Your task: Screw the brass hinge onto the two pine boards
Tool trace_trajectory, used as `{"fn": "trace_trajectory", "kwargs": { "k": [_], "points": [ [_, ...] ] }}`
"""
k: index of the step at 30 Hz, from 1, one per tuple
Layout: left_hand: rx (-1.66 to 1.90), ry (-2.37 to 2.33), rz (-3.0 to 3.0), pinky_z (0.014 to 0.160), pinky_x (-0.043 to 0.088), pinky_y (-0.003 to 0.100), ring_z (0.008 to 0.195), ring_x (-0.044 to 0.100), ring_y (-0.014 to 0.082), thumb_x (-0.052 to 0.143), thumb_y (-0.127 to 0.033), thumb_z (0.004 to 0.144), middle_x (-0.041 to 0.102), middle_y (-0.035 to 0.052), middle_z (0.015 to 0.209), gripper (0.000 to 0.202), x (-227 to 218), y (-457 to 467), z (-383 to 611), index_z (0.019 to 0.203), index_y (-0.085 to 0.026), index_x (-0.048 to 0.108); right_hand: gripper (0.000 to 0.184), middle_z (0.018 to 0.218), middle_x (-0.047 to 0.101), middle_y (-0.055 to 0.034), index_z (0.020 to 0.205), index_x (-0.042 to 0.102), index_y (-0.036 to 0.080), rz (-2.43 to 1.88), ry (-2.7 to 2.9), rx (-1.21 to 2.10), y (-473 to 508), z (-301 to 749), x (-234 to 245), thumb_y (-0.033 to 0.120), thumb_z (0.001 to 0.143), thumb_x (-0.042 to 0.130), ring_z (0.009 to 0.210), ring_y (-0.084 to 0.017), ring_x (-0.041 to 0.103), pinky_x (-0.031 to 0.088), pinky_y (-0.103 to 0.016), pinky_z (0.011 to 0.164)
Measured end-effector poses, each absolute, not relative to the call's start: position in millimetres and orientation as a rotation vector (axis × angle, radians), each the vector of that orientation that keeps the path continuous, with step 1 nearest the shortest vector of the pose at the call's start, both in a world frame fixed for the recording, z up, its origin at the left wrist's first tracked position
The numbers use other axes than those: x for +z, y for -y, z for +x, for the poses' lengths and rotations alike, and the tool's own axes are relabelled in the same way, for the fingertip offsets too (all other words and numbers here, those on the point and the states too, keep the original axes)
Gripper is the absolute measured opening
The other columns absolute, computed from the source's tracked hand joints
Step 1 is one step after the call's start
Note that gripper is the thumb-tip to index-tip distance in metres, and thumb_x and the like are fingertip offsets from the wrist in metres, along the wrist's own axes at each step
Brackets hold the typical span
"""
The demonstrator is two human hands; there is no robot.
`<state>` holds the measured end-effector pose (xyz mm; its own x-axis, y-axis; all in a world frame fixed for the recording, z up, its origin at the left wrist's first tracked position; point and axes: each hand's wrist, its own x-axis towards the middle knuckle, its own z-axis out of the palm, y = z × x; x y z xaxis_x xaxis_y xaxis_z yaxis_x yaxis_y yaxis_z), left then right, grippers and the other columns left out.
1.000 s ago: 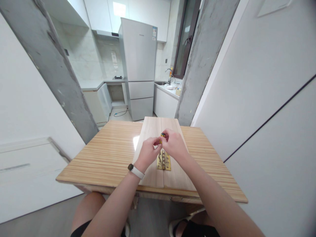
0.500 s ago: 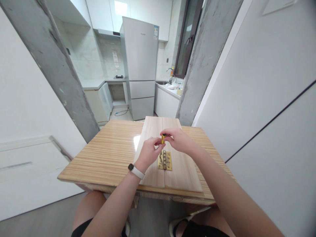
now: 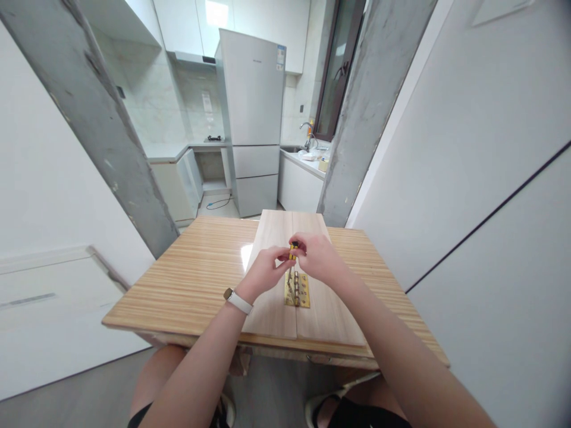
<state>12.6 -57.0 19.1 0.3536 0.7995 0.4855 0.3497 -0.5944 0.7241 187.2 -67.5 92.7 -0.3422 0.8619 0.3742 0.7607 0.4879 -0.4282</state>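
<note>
Both my hands are closed around a small screwdriver with a yellow and black handle, held above two pale wooden boards lying side by side. My left hand pinches the handle from the left, low down. From the right, my right hand grips its upper end. A thin shaft seems to run down from the handle toward a brass hinge, which lies flat across the seam between the boards. Small dark bits show on its left leaf, too small to name. The fingers partly hide the handle.
Under the boards is a striped wooden table, its near edge just above my knees. Beyond it stand a silver fridge and a counter with a sink. Grey pillars and white panels flank the table.
My right hand has rolled around the top of the screwdriver, showing more of its back. My left wrist has shifted slightly left and up. The hinge and boards stay in place.
</note>
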Motion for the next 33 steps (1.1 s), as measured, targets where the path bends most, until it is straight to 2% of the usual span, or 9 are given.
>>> {"fn": "trace_trajectory", "kwargs": {
  "k": [5,8,13,15,18,21,29,31,33],
  "points": [
    [1.129,-0.926,2.108,0.078,0.051,0.028,0.085,0.068,0.0173,0.065,-0.022,0.092,0.076,0.0032,0.092,0.014,22,49,10,0.100,-0.019,0.076,0.019,0.088,0.077,-0.0071,0.098,0.075,0.019,-1.463,2.085,0.152,71,179,88,0.014,0.086,0.062,0.079,-0.020,0.067,0.043,-0.030,0.072],
    [1.120,-0.940,2.095,0.078,0.052,0.028,0.085,0.069,0.0177,0.065,-0.021,0.091,0.077,0.0034,0.090,0.016,22,49,11,0.102,-0.019,0.077,0.018,0.090,0.078,-0.0081,0.099,0.075,0.019,-1.511,2.070,0.119,70,177,87,0.015,0.086,0.063,0.082,-0.022,0.068,0.042,-0.031,0.073],
    [1.257,-1.106,2.056,0.083,0.055,0.031,0.087,0.070,0.0182,0.069,-0.018,0.087,0.078,0.0048,0.098,0.023,14,60,19,0.109,-0.021,0.077,0.019,0.091,0.077,-0.0078,0.100,0.074,0.019,-1.514,2.069,0.120,72,177,88,0.015,0.087,0.062,0.081,-0.020,0.068,0.042,-0.030,0.072],
    [1.313,-1.206,2.050,0.082,0.055,0.032,0.085,0.069,0.0188,0.072,-0.021,0.087,0.078,0.0055,0.096,0.021,10,65,24,0.107,-0.021,0.076,0.017,0.090,0.077,-0.0073,0.100,0.074,0.020,-1.511,2.064,0.121,73,177,88,0.016,0.088,0.063,0.079,-0.020,0.067,0.041,-0.030,0.072],
    [1.353,-1.290,2.096,0.080,0.053,0.033,0.084,0.067,0.0194,0.066,-0.025,0.093,0.076,0.0061,0.091,0.012,7,71,31,0.099,-0.020,0.076,0.015,0.090,0.077,-0.0070,0.099,0.074,0.020,-1.517,2.051,0.101,73,176,87,0.018,0.088,0.064,0.080,-0.020,0.067,0.041,-0.031,0.072],
    [1.360,-1.282,2.134,0.080,0.051,0.033,0.085,0.066,0.0195,0.062,-0.024,0.095,0.074,0.0062,0.090,0.014,7,72,34,0.100,-0.020,0.075,0.015,0.089,0.077,-0.0070,0.099,0.075,0.020,-1.523,2.051,0.099,72,177,87,0.017,0.089,0.064,0.079,-0.020,0.067,0.041,-0.031,0.073],
    [1.300,-1.148,2.160,0.078,0.049,0.030,0.083,0.065,0.0183,0.063,-0.017,0.091,0.072,0.0041,0.088,0.016,13,65,26,0.102,-0.021,0.074,0.009,0.087,0.076,-0.0079,0.093,0.072,0.020,-1.581,2.002,0.061,75,173,84,0.018,0.089,0.064,0.080,-0.021,0.066,0.039,-0.031,0.070],
    [1.264,-1.102,2.172,0.076,0.048,0.029,0.080,0.065,0.0174,0.063,-0.017,0.092,0.072,0.0035,0.086,0.014,14,63,23,0.097,-0.021,0.074,0.006,0.086,0.075,-0.0084,0.089,0.070,0.020,-1.610,1.968,0.032,77,172,83,0.022,0.091,0.064,0.078,-0.022,0.065,0.039,-0.031,0.069],
    [1.234,-1.082,2.173,0.075,0.048,0.029,0.079,0.065,0.0170,0.062,-0.018,0.094,0.072,0.0035,0.085,0.013,14,62,21,0.094,-0.021,0.075,0.011,0.085,0.074,-0.0088,0.088,0.068,0.020,-1.624,1.953,0.022,78,171,82,0.029,0.094,0.063,0.076,-0.022,0.065,0.038,-0.032,0.069]
  ]
}}
